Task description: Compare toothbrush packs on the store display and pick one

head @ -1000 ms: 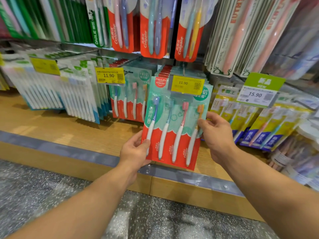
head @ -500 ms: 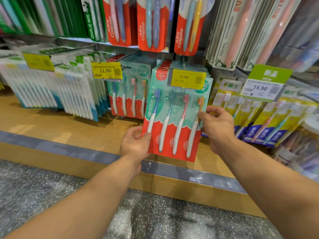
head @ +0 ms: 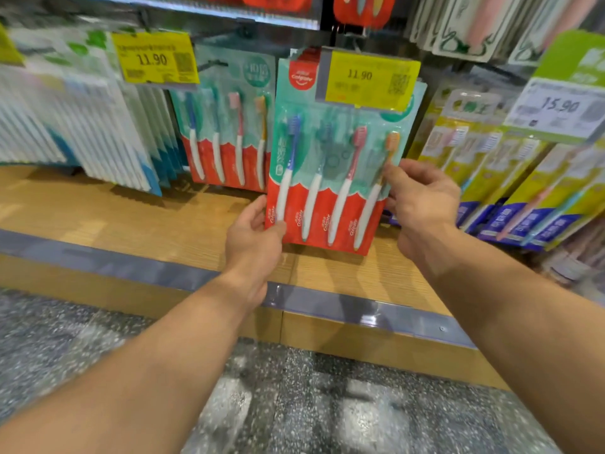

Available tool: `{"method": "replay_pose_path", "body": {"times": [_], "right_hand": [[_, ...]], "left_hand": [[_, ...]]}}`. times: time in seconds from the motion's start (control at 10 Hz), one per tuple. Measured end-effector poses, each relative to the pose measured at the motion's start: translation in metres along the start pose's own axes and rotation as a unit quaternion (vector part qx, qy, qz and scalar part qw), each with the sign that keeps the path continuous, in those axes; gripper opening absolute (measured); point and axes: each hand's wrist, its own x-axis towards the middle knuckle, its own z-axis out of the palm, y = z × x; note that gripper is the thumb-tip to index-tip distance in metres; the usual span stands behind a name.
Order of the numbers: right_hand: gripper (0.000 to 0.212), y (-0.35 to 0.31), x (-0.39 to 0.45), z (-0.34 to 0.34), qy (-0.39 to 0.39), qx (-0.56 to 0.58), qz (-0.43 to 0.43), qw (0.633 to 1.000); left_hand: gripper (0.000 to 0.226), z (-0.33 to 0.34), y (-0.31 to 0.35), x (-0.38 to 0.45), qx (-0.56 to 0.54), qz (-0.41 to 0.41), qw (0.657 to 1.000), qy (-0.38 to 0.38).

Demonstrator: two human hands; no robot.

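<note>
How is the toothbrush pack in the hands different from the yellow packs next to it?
The held pack is teal on top and red below; the yellow packs are yellow with blue bottoms. Both the left hand and right hand grip the held pack; nobody touches the yellow packs. Both hang on the display.

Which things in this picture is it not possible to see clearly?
- Four-brush Colgate pack, head view: top right corner covered by the yellow 11.90 tag.
- White packs at left: motion blur, print unreadable.
- Top-row packs: cut off by the upper edge.
- Left hand: fingers hidden behind the pack.
</note>
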Motion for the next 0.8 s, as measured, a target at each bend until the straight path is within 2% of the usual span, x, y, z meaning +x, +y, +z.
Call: {"method": "replay_pose_path", "body": {"times": [0.1, 0.2, 0.4, 0.5, 0.6, 0.7, 0.8], "right_hand": [[0.010, 0.008, 0.002, 0.001, -0.004, 0.003, 0.005, 1.000], [0.010, 0.011, 0.005, 0.001, -0.011, 0.003, -0.002, 1.000], [0.017, 0.011, 0.005, -0.004, -0.001, -0.030, 0.006, 1.000], [0.020, 0.010, 0.002, -0.011, 0.008, -0.050, 0.029, 0.998], [0.020, 0.009, -0.006, -0.018, 0.006, -0.072, 0.073, 0.995], [0.022, 0.010, -0.016, -0.022, -0.033, -0.091, 0.113, 0.989], [0.012, 0.008, -0.032, -0.029, -0.099, -0.166, 0.152, 0.969]], "left_hand": [[0.063, -0.003, -0.003, 0.006, 0.014, 0.015, 1.000, -0.007], [0.058, -0.005, -0.005, 0.010, 0.032, 0.013, 0.999, -0.022], [0.048, -0.011, -0.002, 0.009, 0.038, -0.043, 0.998, 0.010], [0.034, -0.016, -0.003, 0.006, 0.052, -0.069, 0.996, 0.031], [0.006, -0.018, 0.000, 0.000, 0.059, -0.086, 0.994, 0.042], [0.008, -0.022, 0.001, -0.003, 0.074, -0.093, 0.993, 0.024], [0.017, -0.023, 0.007, -0.015, 0.153, -0.079, 0.985, 0.001]]}}
